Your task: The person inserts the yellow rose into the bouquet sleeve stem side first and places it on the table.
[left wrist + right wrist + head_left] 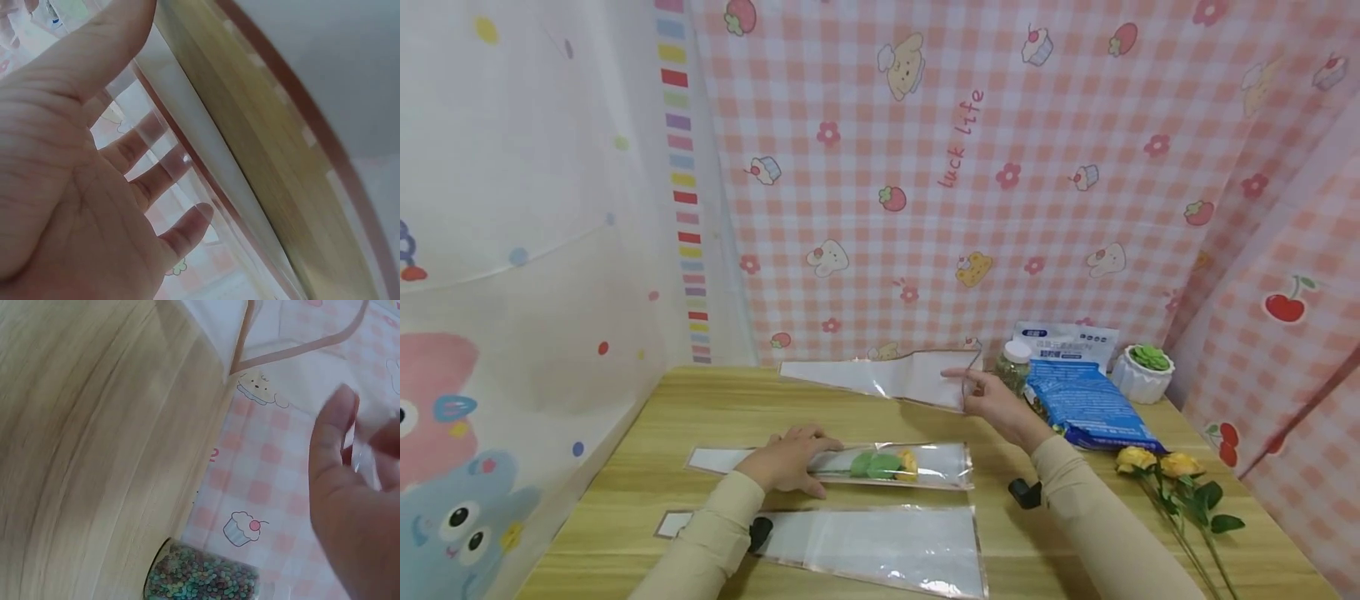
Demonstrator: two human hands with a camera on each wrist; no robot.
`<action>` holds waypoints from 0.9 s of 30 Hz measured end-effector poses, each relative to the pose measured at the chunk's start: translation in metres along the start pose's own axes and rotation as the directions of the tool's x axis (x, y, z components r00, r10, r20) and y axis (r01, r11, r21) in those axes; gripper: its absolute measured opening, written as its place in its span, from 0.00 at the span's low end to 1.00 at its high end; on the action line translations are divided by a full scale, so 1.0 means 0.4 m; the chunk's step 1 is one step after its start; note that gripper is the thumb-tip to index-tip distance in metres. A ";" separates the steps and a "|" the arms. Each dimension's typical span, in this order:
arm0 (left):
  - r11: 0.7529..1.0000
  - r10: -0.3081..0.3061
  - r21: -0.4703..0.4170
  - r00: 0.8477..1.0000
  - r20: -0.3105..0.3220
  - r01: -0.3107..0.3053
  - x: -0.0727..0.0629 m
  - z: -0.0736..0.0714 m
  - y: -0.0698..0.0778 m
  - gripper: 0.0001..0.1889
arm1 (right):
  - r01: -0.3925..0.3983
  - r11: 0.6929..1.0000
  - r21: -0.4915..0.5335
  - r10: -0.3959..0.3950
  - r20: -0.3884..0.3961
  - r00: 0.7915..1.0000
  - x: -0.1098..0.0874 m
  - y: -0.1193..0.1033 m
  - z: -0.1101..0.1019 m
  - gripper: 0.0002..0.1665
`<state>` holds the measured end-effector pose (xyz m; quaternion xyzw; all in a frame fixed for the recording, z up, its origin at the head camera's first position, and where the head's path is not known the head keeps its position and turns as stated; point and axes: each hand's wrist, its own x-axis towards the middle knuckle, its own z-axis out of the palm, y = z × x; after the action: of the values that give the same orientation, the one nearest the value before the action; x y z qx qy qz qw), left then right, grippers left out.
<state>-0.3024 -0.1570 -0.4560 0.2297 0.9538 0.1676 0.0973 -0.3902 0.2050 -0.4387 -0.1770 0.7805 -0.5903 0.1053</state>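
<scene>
My left hand [793,458] lies across a clear flower sleeve [943,467] with a yellow rose [908,465] and its green leaves inside. In the left wrist view its fingers [181,234] are spread at the sleeve's brown edge, the thumb apart from them. At the back of the table, my right hand [992,404] pinches the wide end of a second flower sleeve [917,375], index finger stretched over the film. The right wrist view shows thumb and finger meeting on clear film. A third flower sleeve [880,542] lies flat at the front, partly beneath my left forearm.
Two yellow roses [1157,462] with long stems lie at the right. Behind them are a blue packet [1090,400], a white pouch [1067,337], a white-lidded jar of green granules [1015,367] and a potted succulent [1146,371]. A checked curtain [850,208] hangs behind the table.
</scene>
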 end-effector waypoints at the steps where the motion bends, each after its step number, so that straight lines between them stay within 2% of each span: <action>1: 1.000 0.000 0.002 1.000 -0.002 0.000 0.000 0.000 0.000 0.38 | 0.008 1.000 -0.028 -0.008 0.022 1.000 -0.001 0.000 0.002 0.31; 4: 1.000 -0.001 0.006 1.000 -0.002 0.001 0.001 0.001 -0.001 0.38 | 0.003 0.993 -0.114 -0.005 -0.016 1.000 0.003 0.007 0.009 0.23; 8: 1.000 0.005 0.015 1.000 0.001 -0.005 0.001 0.002 -0.002 0.38 | -0.018 0.974 -0.225 -0.018 -0.158 0.987 0.009 0.014 0.018 0.17; 11: 1.000 0.003 0.007 1.000 0.003 -0.003 -0.001 0.003 -0.001 0.39 | -0.023 0.954 -0.299 -0.043 -0.213 0.976 0.011 0.014 0.025 0.24; 13: 1.000 0.003 0.004 1.000 -0.007 -0.003 0.000 0.003 -0.001 0.41 | -0.018 0.943 -0.331 -0.056 -0.212 0.976 0.013 0.014 0.029 0.33; 17: 1.000 0.015 0.026 0.997 -0.074 -0.013 0.008 0.000 -0.001 0.45 | 0.005 0.935 -0.355 -0.076 -0.187 0.979 0.012 0.006 0.041 0.48; 19: 0.998 0.044 0.054 0.991 -0.127 -0.037 0.017 -0.004 0.000 0.45 | 0.018 0.940 -0.342 -0.084 -0.180 0.980 0.011 -0.002 0.048 0.53; 21: 0.992 0.093 0.106 0.976 -0.196 -0.073 0.029 -0.008 0.003 0.45 | 0.028 0.939 -0.343 -0.097 -0.186 0.978 0.009 -0.012 0.056 0.56; 23: 0.980 0.156 0.162 0.948 -0.278 -0.114 0.043 -0.013 0.009 0.46 | 0.048 0.938 -0.343 -0.115 -0.178 0.977 0.006 -0.026 0.065 0.56; 25: 0.963 0.220 0.229 0.901 -0.374 -0.141 0.060 -0.017 0.014 0.51 | 0.073 0.936 -0.344 -0.137 -0.165 0.977 0.002 -0.041 0.076 0.56; 27: 0.954 0.262 0.254 0.853 -0.451 -0.159 0.075 -0.025 0.025 0.58 | 0.098 0.945 -0.312 -0.151 -0.149 0.977 -0.003 -0.060 0.088 0.56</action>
<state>-0.3274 -0.1372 -0.4462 0.2933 0.9290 0.1285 -0.1858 -0.3724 0.1685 -0.4258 -0.1890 0.8550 -0.4821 -0.0282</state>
